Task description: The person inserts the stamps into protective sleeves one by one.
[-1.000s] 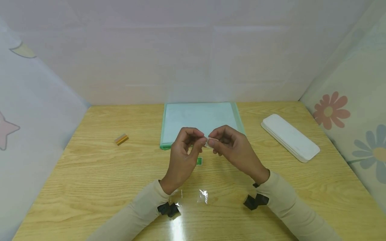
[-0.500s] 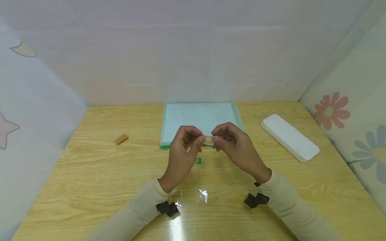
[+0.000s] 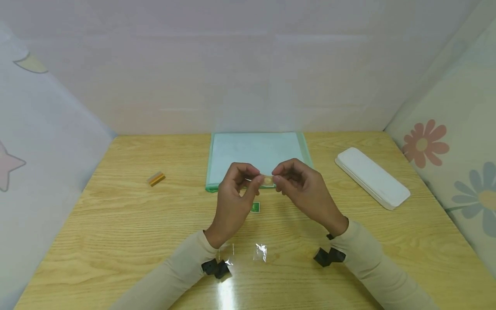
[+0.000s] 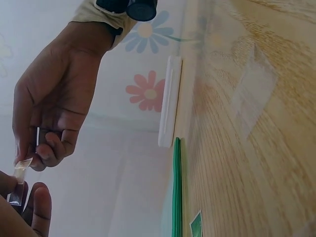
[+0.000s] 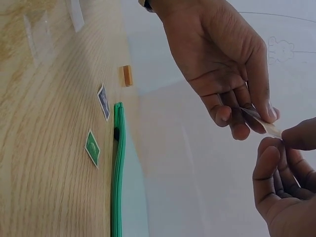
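Between both hands, above the table, is a small tan postage stamp (image 3: 268, 181) with a round design, and clear film shows at it in the left wrist view. My left hand (image 3: 236, 200) pinches its left end between thumb and fingers. The right hand (image 3: 306, 191) pinches the right end the same way. Fingertips cover both ends, so whether the film fully encloses the stamp cannot be told. Below the hands lies a green stamp (image 3: 255, 207) on the table. A bluish stamp (image 5: 103, 102) lies near it in the right wrist view.
Clear plastic sleeves (image 3: 261, 252) lie near the front. Behind the hands is a pale folder (image 3: 252, 150) with green edges. A white case (image 3: 372, 176) stands at right, and a small brown-orange block (image 3: 156, 178) at left. Curtains enclose the wooden table (image 3: 128, 224).
The held stamp has turned from a pale, mostly hidden edge to show its tan face. The hands have drawn slightly apart, then stayed nearly still over the last half second.
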Tool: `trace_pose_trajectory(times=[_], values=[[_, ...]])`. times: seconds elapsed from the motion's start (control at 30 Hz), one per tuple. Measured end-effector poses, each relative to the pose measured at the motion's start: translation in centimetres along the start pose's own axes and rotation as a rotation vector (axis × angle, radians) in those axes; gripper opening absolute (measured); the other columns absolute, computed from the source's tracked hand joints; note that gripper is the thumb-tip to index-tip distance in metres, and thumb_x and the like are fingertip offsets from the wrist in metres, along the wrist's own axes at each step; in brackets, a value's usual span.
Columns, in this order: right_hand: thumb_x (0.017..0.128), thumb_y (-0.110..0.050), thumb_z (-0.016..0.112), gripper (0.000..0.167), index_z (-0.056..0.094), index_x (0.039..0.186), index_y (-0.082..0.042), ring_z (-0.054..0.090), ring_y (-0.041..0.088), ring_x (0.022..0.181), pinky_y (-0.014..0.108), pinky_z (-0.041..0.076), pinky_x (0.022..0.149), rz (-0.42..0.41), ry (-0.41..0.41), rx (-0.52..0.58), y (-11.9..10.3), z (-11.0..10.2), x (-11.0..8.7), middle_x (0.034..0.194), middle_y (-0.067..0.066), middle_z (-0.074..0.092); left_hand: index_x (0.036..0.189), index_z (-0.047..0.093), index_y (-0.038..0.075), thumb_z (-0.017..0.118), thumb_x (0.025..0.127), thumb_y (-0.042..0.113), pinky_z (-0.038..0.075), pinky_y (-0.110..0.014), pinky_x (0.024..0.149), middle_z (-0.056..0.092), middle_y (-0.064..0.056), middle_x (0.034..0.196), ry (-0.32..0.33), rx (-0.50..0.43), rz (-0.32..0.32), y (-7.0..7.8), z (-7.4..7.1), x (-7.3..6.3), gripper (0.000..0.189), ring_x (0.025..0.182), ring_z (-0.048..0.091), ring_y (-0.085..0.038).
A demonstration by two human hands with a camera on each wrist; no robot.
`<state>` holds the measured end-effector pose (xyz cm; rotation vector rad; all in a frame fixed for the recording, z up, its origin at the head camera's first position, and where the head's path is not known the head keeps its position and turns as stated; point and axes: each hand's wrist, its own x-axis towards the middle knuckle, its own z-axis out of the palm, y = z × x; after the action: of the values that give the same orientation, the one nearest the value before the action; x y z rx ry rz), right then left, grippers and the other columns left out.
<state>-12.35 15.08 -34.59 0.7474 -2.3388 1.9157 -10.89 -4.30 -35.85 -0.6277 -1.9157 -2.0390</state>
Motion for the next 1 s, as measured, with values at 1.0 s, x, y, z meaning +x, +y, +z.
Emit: trace_pose_trajectory(times=[1.0], values=[[0.095,0.003,0.067,0.015,0.063,0.108,-0.004,0.065,0.027,0.080,0.033,0.058,0.076,-0.159,0.040,-0.070,-0.2,0.7,-0.2,0.100,0.006,0.067,0.114,0.057,0.013,0.067,0.099,0.014,0.055,-0.038,0.072,0.063,0.000,0.104,-0.004,0.092,0.007,-2.1,-0.5,0.0,0.018,0.084,0.063,-0.025]])
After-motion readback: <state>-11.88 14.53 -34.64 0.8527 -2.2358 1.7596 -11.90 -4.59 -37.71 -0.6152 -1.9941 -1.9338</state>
